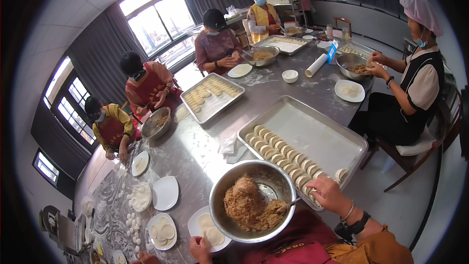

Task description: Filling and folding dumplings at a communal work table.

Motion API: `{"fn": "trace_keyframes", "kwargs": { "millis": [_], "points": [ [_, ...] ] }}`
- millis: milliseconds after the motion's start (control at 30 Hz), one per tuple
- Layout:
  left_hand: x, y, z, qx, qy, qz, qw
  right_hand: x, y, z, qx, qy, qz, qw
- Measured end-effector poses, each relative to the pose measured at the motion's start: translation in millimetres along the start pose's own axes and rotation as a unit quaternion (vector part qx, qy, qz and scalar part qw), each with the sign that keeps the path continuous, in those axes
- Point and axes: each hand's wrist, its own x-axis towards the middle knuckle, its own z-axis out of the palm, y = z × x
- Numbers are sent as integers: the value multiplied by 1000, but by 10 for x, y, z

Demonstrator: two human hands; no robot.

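My right hand (326, 193) is over the near end of a metal tray (315, 117), its fingertips closed on a dumpling at the end of the rows. Several rows of pleated dumplings (282, 150) fill the tray's left side; one dumpling (341, 174) lies apart near the right rim. Slightly blurred, my left hand (200, 250) is at the edge of a white plate (196, 223) of round dough wrappers (213, 235); whether it grips one is unclear. Between my hands stands a steel bowl (216, 205) of minced filling (243, 198), a utensil handle (294, 201) over its rim.
Left are another wrapper plate (151, 236), a bare white plate (165, 192), flour (141, 196) and dough pieces (133, 223). Another person's hand (148, 258) shows at the bottom edge. Co-workers sit around the metal table (198, 150), near a second dumpling tray (212, 110) and filling bowl (353, 66).
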Motion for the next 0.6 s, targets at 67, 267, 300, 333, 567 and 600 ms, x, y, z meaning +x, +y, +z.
{"fn": "trace_keyframes", "kwargs": {
  "millis": [67,267,300,333,567,600],
  "points": [
    [3,9,-13,-60,3,-9,998,-11,-99,84,18,-22,7,1000],
    [95,328,-62,13,-88,-30,996,-64,-309,209,121,-88,110,983],
    [97,296,-94,17,-80,-40,996,-49,-325,253,166,-97,171,966],
    [86,230,-93,11,-81,-48,996,-33,-317,293,194,-77,167,964],
    [-56,306,-136,-362,-35,-72,929,263,-452,447,207,-91,44,973],
    [-77,215,-179,-448,-48,-126,884,300,-463,444,191,-112,22,975]
  ]
}}
